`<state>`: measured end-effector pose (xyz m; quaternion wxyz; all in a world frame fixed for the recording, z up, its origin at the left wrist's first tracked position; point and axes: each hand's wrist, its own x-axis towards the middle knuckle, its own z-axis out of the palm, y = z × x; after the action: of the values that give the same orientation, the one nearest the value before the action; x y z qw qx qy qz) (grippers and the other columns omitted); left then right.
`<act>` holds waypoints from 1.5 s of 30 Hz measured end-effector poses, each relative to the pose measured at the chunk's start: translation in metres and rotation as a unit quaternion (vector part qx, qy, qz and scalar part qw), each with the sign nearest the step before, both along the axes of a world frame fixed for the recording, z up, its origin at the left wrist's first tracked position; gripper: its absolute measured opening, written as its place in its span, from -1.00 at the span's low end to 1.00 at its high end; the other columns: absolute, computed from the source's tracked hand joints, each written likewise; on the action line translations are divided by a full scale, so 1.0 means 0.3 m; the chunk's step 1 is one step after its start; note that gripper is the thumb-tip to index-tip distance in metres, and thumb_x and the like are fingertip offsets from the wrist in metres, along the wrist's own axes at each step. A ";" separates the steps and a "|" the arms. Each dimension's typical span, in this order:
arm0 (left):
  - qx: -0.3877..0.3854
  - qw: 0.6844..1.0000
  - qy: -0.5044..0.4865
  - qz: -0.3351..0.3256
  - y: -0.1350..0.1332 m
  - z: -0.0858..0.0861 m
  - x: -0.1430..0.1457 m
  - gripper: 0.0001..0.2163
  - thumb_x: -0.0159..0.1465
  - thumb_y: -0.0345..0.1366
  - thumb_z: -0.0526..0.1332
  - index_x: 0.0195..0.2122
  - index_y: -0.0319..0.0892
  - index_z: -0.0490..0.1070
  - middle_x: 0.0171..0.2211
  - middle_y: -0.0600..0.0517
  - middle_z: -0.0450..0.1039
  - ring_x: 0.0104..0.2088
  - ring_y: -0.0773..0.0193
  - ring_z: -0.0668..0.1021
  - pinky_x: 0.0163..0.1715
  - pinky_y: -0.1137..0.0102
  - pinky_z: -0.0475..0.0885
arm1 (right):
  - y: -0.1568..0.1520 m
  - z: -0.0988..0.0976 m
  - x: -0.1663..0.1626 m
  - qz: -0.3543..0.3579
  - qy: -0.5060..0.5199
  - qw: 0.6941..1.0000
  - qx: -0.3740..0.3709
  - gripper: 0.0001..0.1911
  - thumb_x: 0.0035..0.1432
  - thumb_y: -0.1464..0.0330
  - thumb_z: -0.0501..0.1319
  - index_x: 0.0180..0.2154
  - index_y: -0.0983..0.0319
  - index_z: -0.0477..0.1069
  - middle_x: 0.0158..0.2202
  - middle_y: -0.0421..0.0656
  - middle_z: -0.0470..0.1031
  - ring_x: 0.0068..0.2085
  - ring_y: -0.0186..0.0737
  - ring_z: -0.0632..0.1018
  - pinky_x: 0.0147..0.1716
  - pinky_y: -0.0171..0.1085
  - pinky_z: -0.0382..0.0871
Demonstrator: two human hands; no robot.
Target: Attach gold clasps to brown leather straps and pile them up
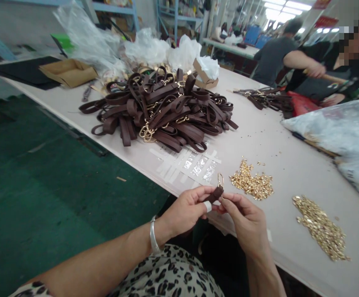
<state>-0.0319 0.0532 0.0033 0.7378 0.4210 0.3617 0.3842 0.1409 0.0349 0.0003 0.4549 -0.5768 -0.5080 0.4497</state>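
Note:
My left hand [188,209] and my right hand [246,220] meet at the table's near edge, both pinching a short brown leather strap [215,194] with a gold clasp [220,179] at its top. A white band wraps one left finger. A silver bangle sits on my left wrist. Just beyond my hands lie two heaps of small gold fittings, one near the strap [253,183], one further right [320,227].
A big pile of finished brown straps with gold clasps [164,107] lies mid-table on the pale table [260,140]. Behind it are clear plastic bags, a cardboard tray [69,71] and a small box. A plastic sack [343,132] lies right. Other people work at the far right with more straps [266,98].

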 end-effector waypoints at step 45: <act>-0.094 0.993 0.048 -0.042 -0.041 -0.010 0.060 -0.76 0.06 -0.32 0.39 -0.21 -0.21 0.56 -0.30 0.05 0.52 -0.44 0.39 0.45 -0.44 0.47 0.39 | -0.027 -0.055 0.637 -0.216 -0.534 0.816 -0.051 -0.72 0.16 0.27 0.12 -0.17 0.19 0.52 -0.31 -0.08 0.59 -0.32 -0.13 0.52 -0.29 -0.19 0.27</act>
<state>-0.0137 0.0410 0.0002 0.7715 0.3824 0.4133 0.2961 0.3319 0.0267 -0.0161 0.1677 -0.8437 -0.5097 -0.0138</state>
